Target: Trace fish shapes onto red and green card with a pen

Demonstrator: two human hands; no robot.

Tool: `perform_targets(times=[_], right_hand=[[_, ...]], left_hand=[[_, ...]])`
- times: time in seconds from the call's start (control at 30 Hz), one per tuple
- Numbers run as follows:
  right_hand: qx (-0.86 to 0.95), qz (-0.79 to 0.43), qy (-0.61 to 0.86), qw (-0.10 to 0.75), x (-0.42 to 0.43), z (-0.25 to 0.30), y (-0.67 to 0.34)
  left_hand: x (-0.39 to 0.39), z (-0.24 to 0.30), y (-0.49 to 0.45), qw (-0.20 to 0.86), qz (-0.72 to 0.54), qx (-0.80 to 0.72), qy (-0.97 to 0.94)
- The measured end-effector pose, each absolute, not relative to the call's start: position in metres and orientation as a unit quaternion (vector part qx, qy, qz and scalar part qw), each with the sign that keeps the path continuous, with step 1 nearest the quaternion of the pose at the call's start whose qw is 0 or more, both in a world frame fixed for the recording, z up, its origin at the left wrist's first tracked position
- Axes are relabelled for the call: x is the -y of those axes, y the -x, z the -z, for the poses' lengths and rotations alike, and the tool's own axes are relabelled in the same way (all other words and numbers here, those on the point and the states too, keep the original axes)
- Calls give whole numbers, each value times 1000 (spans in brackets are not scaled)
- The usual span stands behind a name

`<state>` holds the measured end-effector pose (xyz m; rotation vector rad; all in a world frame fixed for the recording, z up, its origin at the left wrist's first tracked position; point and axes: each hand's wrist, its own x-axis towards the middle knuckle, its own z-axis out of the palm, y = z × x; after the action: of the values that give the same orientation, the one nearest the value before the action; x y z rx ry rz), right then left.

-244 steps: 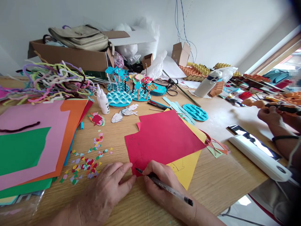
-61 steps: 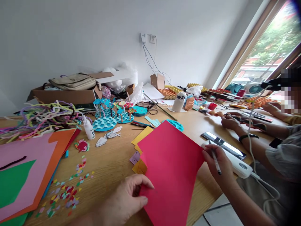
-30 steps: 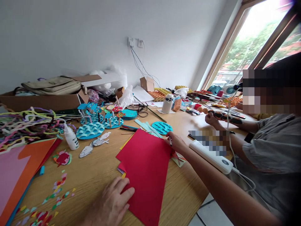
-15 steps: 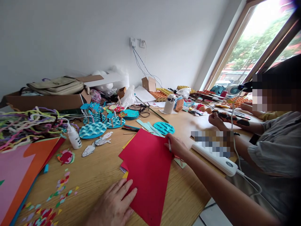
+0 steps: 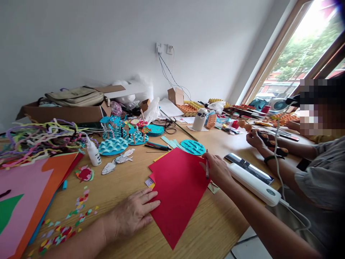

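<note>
A sheet of red paper with a notched left side lies on the wooden table in front of me. My left hand rests flat at its lower left edge, fingertips touching the paper, holding nothing. At the paper's upper right corner my right hand is closed around a pen, held roughly upright. Yellow paper and a small printed piece peek out from under the red sheet. Behind it are a round blue disc and pale green paper strips.
Left stand a glue bottle, coloured paper sheets, paper scraps and pipe cleaners. Paper fish models are behind. A white power strip lies right, beside a co-worker's hands holding an orange-and-black piece.
The red paper has turned, its bottom corner swinging left. My right hand has moved slightly right with the pen. The view has shifted a little left.
</note>
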<state>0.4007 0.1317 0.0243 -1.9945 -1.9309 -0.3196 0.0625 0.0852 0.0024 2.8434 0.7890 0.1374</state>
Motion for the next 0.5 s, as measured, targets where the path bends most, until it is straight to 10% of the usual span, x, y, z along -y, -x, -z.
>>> perform_targets(times=[0.5], right_hand=[[778,244,511,272,-110,-59,-334]], left_hand=[[-79,-32,-29,16,-78,-339,-937]])
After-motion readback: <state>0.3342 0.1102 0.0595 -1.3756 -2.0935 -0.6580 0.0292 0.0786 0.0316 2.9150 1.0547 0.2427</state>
